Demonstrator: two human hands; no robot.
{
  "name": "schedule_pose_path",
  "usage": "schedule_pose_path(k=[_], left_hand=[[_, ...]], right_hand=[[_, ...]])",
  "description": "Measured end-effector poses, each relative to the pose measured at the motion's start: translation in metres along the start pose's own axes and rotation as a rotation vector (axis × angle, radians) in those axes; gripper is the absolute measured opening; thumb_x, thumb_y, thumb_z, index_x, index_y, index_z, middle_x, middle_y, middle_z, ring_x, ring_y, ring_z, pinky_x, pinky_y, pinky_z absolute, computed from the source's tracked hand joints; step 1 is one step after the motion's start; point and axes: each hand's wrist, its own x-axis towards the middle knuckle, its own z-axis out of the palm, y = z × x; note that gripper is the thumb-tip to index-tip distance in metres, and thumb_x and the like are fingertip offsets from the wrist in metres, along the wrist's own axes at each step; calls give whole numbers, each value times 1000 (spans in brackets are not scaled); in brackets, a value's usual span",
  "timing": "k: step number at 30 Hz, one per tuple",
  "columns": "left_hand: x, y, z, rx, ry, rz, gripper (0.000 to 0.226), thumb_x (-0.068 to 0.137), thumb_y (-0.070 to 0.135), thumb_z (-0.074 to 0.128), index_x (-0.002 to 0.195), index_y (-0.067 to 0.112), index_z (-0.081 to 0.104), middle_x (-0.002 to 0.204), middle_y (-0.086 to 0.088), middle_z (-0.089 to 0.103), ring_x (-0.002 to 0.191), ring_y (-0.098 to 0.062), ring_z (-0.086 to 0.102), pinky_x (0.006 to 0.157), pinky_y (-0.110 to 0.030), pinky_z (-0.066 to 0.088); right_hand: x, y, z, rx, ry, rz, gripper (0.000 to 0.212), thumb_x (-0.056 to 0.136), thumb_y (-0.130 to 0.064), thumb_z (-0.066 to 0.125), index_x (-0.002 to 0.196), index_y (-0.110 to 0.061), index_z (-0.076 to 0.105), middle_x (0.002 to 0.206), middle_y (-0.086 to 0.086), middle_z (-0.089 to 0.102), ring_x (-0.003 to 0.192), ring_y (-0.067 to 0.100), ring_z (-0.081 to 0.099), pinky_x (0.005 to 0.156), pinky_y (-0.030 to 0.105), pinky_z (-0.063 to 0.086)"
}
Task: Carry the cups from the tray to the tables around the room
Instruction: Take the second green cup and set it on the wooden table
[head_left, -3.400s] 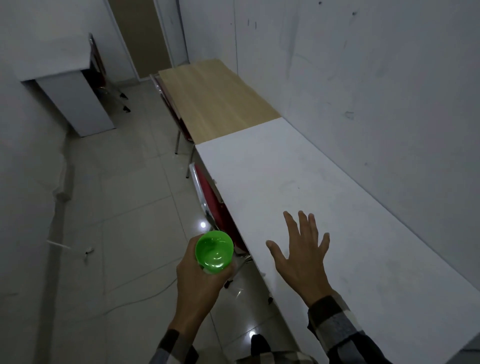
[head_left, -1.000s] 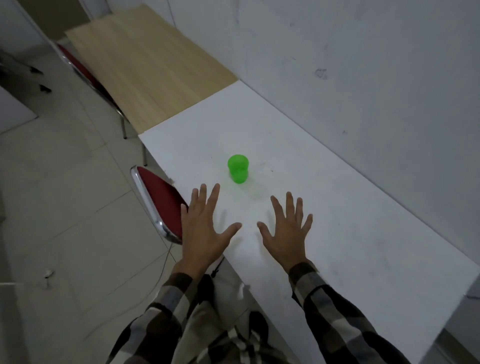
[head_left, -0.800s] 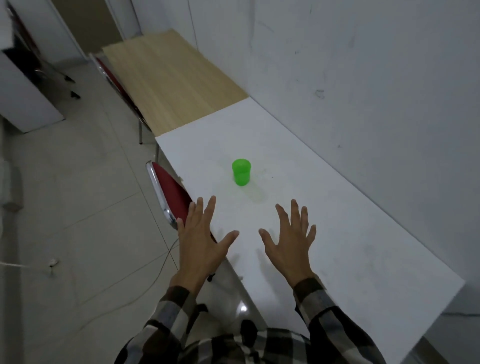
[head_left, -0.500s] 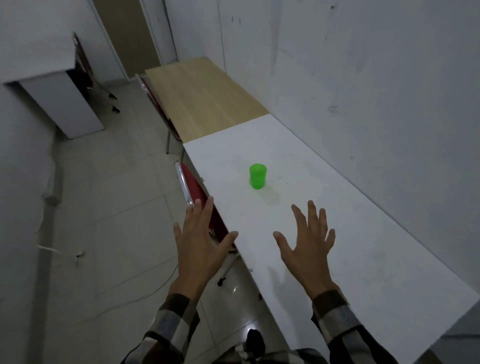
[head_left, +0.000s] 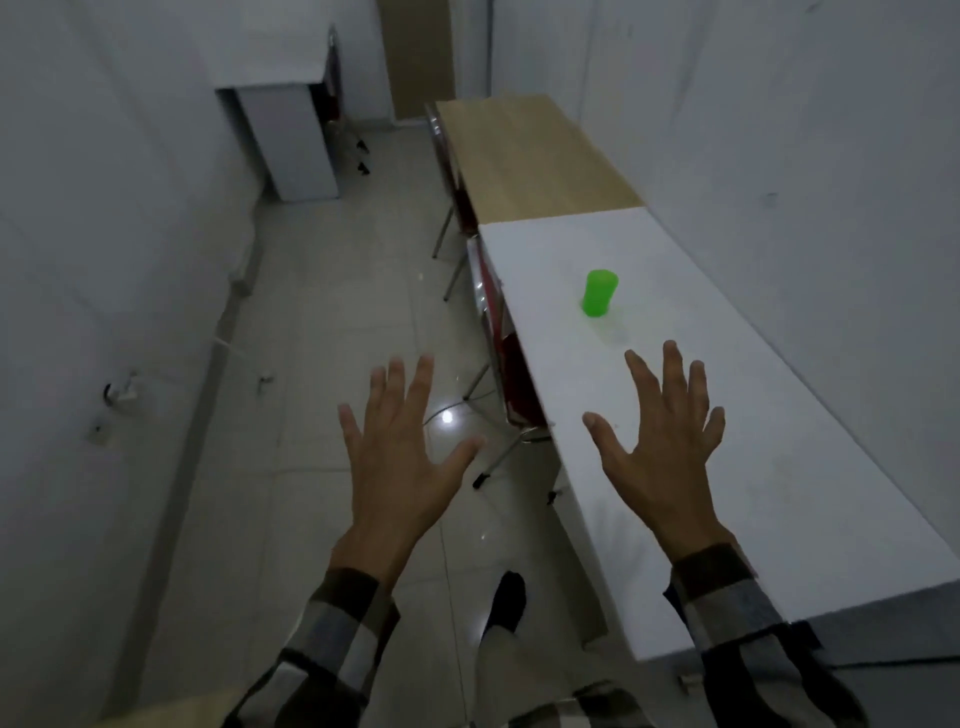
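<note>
Green cup (head_left: 599, 293) stands on the white table (head_left: 727, 415), at 12 o'clock from the right hand (head_left: 660, 447). Both hands are empty, fingers spread wide. The left hand (head_left: 402, 452) is over the floor (head_left: 311, 312).

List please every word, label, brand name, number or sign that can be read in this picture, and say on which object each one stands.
There is none that can be read.
green cup: plain, no print or label visible.
white table and wooden table: bare tops, no writing.
Walls: only small dark marks, no letters or signs.
Plaid sleeves and both open hands, left hand and right hand: no text.
</note>
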Motion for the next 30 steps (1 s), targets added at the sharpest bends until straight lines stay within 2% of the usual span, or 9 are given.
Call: schedule_pose_path(k=[5,8,12,17,25,30], left_hand=[[-95,1,-47,-25,96,-12,100,94,65,65,171,42,5,181,5,-2,166,-10,-11,131,-52,-16],[-146,-1,-71,-29,122,-36,98,94,65,63,171,42,6,181,7,-1,166,-9,-11,132,-51,-17],[-203,-1,-90,-20,166,-49,98,95,65,62,171,42,5,181,8,-1,166,-8,-11,132,-50,-17],[-282,7,-91,-34,199,-89,98,93,70,57,171,41,6,182,7,2,166,-9,-9,133,-50,-14],[-441,19,-75,-116,317,-213,93,97,50,73,171,35,19,180,6,16,166,-8,4,135,-49,-6],[-557,7,-84,-56,336,-326,93,96,56,70,171,36,17,179,8,15,165,-7,5,135,-50,-3]], right_hand=[[-80,-25,-33,65,-44,-62,82,89,-67,48,160,-35,23,173,-2,-3,159,26,-8,122,67,1],[-123,-37,-49,88,-47,-100,81,92,-61,58,160,-34,24,173,0,-2,159,28,-6,121,68,3],[-177,-51,-69,96,-55,-187,82,91,-57,62,160,-34,24,173,-1,-2,159,27,-5,121,66,3],[-256,-52,-98,133,-81,-252,87,87,-57,65,160,-33,26,173,-1,0,159,27,-4,122,66,4],[-394,-3,-133,152,-173,-263,86,88,-53,69,160,-33,26,173,-2,1,159,27,-3,120,68,8],[-472,-11,-137,200,-323,-288,89,88,-52,69,160,-31,21,172,7,7,159,27,0,121,67,10]])
